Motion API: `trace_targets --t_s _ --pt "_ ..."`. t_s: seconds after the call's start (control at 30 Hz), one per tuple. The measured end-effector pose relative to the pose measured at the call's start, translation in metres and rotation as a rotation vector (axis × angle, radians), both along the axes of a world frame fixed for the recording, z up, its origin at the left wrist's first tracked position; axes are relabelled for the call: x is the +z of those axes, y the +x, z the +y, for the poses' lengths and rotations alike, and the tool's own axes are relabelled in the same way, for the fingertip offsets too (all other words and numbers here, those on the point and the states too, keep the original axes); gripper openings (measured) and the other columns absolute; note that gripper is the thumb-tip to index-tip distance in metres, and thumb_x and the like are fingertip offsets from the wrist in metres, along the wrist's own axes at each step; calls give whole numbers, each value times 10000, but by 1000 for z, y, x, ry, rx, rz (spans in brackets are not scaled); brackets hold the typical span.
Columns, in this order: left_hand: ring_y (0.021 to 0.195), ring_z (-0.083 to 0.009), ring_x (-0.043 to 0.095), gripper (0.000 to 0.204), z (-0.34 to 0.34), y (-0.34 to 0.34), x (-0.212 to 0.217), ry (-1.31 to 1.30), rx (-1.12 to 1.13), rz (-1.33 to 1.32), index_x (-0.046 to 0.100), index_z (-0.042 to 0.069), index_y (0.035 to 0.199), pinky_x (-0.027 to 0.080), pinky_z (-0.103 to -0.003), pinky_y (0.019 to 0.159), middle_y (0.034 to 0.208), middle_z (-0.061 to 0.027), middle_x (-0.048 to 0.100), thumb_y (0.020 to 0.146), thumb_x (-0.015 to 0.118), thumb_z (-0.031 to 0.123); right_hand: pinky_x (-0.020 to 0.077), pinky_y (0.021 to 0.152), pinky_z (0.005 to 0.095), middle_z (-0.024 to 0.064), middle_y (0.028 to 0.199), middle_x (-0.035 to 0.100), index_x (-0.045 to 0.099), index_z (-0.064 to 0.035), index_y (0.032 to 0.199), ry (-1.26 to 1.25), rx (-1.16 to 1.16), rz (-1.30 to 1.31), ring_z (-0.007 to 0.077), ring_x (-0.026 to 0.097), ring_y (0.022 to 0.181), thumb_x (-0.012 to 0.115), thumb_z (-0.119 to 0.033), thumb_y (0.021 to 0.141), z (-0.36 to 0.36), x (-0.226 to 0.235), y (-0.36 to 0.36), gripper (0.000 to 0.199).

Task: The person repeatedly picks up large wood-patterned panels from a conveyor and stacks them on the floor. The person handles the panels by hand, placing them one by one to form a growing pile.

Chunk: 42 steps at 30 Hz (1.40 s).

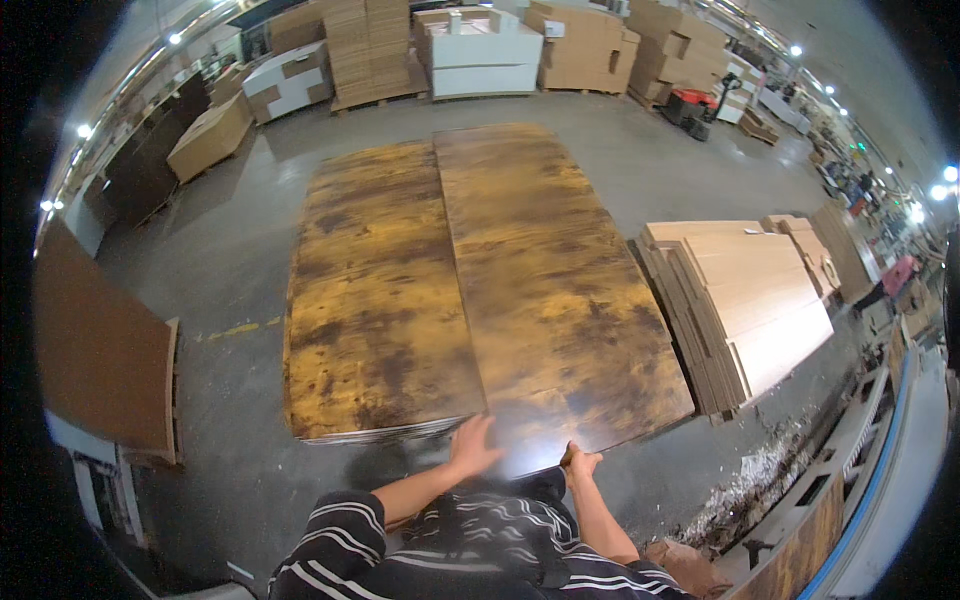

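Note:
A large wood-grain panel (540, 260), yellow-brown with dark patches, lies in front of me, its near end close to my body. My right hand (580, 462) grips the panel's near edge, thumb out and the other fingers partly hidden. At the near left corner, my left hand (472, 448) is up against the panel's long edge with its fingers stretched; the exact contact is hard to make out. Alongside on the left lies a stack of like wood-grain panels (375, 300), its top sheet slightly overlapped or met by the right panel's edge.
A stack of pale wood boards (755, 290) stands close on the right. Brown panels (105, 330) rest at the left. Cartons and pallet stacks (375, 50) line the back, with a red pallet jack (690, 108) at back right. A conveyor-like frame (850, 470) runs along the lower right.

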State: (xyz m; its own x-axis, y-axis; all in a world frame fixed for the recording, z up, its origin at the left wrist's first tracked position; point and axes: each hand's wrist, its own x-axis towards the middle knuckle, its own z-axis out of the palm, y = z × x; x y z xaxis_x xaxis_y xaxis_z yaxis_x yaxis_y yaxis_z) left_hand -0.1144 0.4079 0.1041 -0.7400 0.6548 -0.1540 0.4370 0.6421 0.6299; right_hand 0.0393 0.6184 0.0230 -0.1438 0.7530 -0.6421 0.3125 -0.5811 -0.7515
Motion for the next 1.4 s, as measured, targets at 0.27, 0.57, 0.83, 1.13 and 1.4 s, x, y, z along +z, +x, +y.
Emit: trace_targets --t_s 0.27,0.57,0.83,1.13,1.4 --pt "1319 -399 236 885 15 37 2 -328 -221 -20 202 147 1440 234 -521 1055 1450 -231 198 765 665 485 452 810 468 131 1109 567 509 -83 1093 772 739 -555 304 561 964 719 -82 667 139 43 79 475" --pt "1175 -316 448 773 19 74 -39 -317 -12 326 375 106 1353 362 -449 945 1301 -196 448 713 694 398 252 1046 499 145 1407 329 374 -222 1358 1124 1304 -772 319 336 1260 755 -150 682 294 84 76 779" --pt "1190 -300 432 740 27 75 -36 -402 43 339 417 151 1336 348 -446 959 1324 -167 440 695 705 384 300 1023 475 171 1385 368 415 -225 1336 1256 1472 -674 298 419 1209 769 -160 632 347 70 70 791" --pt "1233 -346 376 747 54 21 -31 -422 170 339 412 173 1338 307 -449 1019 1364 -201 371 678 734 311 271 1055 486 197 1414 320 351 -237 1371 1219 1414 -692 318 343 1289 777 -199 647 359 65 4 840" --pt "1122 -333 450 743 66 -16 -26 -386 162 303 393 175 1353 362 -416 961 1233 -170 476 698 735 251 265 1056 498 185 1408 337 309 -241 1396 1113 1410 -716 304 353 1284 747 -189 689 369 63 -37 833"
